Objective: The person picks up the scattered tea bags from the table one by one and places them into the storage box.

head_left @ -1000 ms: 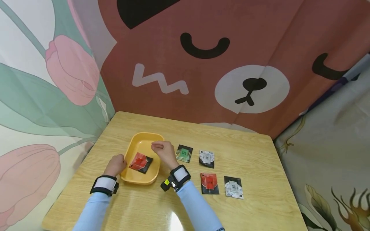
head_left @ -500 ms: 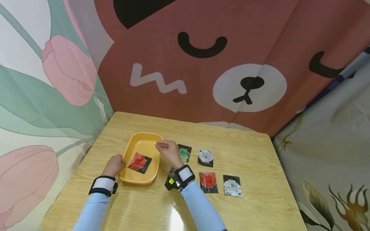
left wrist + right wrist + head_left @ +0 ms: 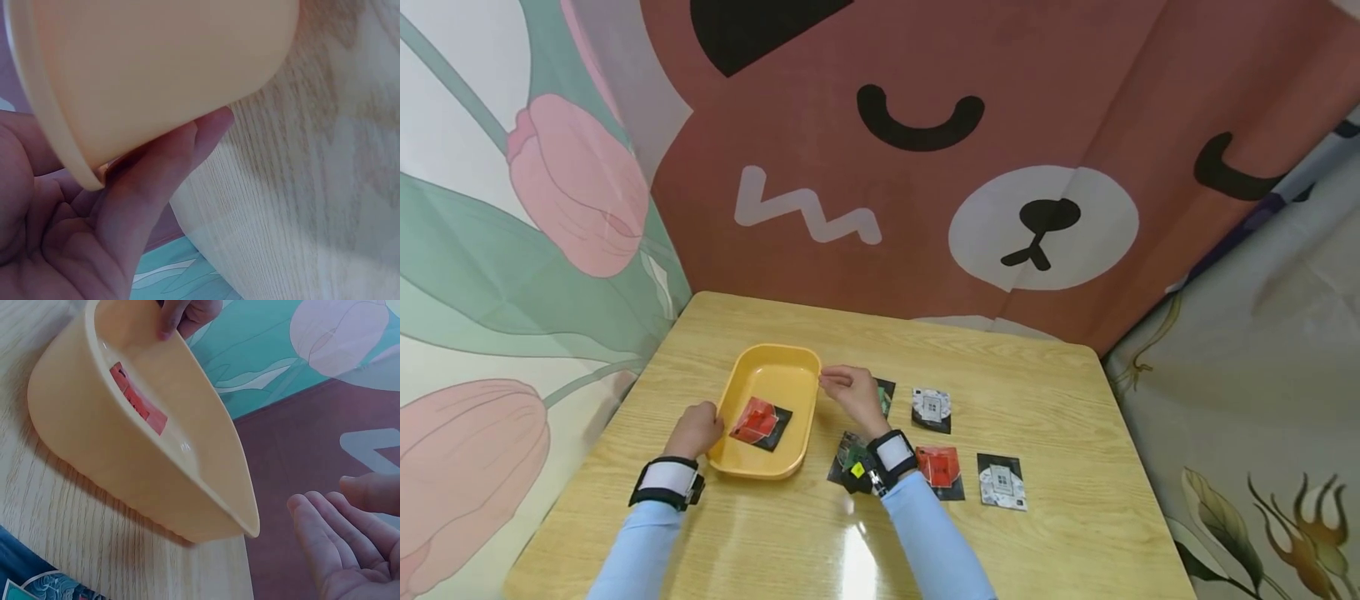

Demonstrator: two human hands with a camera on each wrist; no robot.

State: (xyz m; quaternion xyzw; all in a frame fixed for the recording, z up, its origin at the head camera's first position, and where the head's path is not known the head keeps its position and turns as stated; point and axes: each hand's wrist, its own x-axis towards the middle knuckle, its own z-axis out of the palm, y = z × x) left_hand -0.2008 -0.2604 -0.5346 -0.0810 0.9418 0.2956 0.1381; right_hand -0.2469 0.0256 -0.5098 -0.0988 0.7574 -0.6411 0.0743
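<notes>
My left hand (image 3: 696, 429) grips the left rim of a yellow tray (image 3: 811, 364), thumb over the rim inside and fingers against the outer wall (image 3: 162, 56). Inside the tray lies a red-and-black sachet (image 3: 756, 421), whose red part also shows in the right wrist view. My right hand (image 3: 857, 396) hovers just right of the tray with nothing in it; its fingers are nearly straight in the right wrist view. Under and beside it lie a green-and-black sachet (image 3: 887, 390), partly hidden, and a dark sachet with green (image 3: 846, 451), partly covered by the wrist strap.
Farther right on the wooden table (image 3: 1075, 433) lie a white-and-black sachet (image 3: 931, 409), another red-and-black sachet (image 3: 942, 471) partly behind the right forearm, and a second white-and-black sachet (image 3: 1002, 482). Printed curtains (image 3: 820, 283) hang close behind the table and at its sides.
My right hand has moved right, from over the tray to beside its rim, partly covering the green sachet and exposing the dark one. My left hand still holds the tray.
</notes>
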